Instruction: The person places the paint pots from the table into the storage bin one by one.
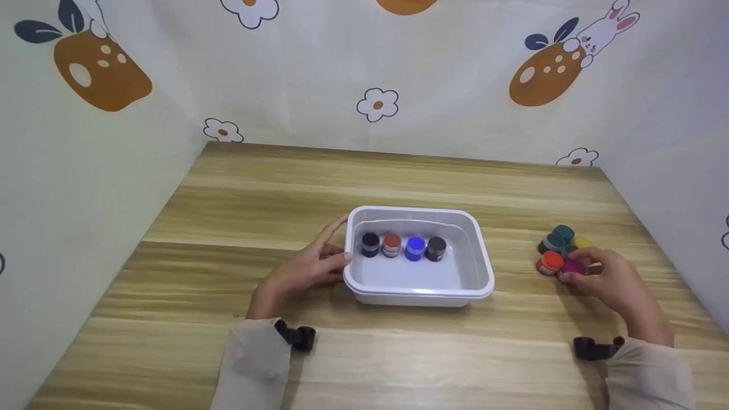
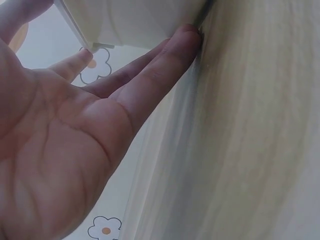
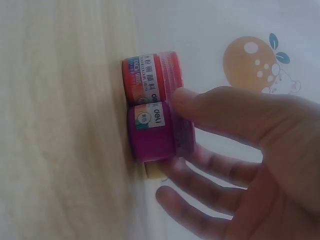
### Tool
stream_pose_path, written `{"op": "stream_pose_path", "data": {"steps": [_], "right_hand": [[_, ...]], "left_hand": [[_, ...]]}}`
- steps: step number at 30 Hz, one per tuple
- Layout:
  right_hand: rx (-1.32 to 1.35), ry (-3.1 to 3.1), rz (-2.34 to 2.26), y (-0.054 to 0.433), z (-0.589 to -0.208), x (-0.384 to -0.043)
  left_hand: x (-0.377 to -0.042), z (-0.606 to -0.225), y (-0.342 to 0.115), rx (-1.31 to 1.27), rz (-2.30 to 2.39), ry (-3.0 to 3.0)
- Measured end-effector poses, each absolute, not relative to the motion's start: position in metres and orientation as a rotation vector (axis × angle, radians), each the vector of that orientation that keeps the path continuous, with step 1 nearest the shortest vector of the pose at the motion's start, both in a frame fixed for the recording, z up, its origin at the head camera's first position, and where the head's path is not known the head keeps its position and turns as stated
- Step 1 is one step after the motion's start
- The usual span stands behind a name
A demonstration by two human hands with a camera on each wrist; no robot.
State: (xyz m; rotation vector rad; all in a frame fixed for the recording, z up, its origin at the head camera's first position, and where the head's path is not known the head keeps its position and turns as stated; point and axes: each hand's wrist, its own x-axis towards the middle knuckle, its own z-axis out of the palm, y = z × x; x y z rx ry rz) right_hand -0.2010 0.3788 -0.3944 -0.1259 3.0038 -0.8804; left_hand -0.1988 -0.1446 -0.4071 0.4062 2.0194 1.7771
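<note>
The right hand [image 1: 618, 285], at the right of the head frame, pinches the purple jar [image 3: 152, 137] between thumb and fingers; a red jar [image 1: 550, 262] stands just beside it. The left hand [image 1: 304, 265], left of centre, touches the white tub [image 1: 421, 292] with spread fingers. Inside this tub, near the frame's centre, 4 jars [image 1: 415, 248] stand in 1 row.

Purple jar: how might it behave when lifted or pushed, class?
The purple jar should keep its shape: its wall looks undented. Upright and nearly as wide as tall, it would likely slide before tipping. Its round body could roll if laid sideways.
</note>
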Motion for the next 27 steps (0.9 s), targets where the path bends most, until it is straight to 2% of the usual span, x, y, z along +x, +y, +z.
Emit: {"op": "stream_pose_path", "data": {"steps": [13, 27], "right_hand": [[-0.136, 3.015, -0.865, 0.376, -0.395, -0.199], [-0.243, 3.157, -0.898, 0.363, -0.367, -0.187]], "left_hand": [[-0.199, -0.407, -0.145, 0.407, 1.800, 2.005], [-0.199, -0.406, -0.144, 0.392, 1.804, 1.999]]}}
